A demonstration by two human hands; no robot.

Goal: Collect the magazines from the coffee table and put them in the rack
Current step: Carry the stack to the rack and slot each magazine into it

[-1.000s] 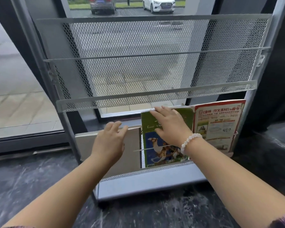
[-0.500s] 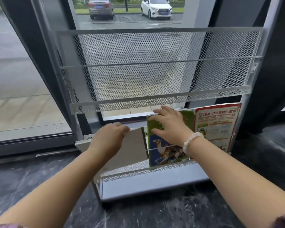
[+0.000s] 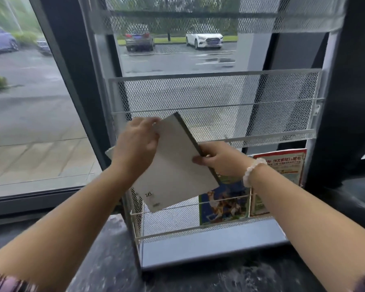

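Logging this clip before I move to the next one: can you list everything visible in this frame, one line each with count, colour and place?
rack: 1, white mesh metal, standing against the window
grey booklet: 1, pale grey with a dark spine, tilted, held in front of the rack, lower corner over the bottom shelf's left side
green magazine: 1, green and blue cover, upright in the bottom shelf
red magazine: 1, red and white cover, bottom shelf, right end
cars: at least 3, one white, others dark, parked outside
floor: 1, dark marbled, under the rack
bracelet: 1, white beads, right wrist
left hand: 1, gripping the booklet's upper left
right hand: 1, gripping the booklet's spine edge
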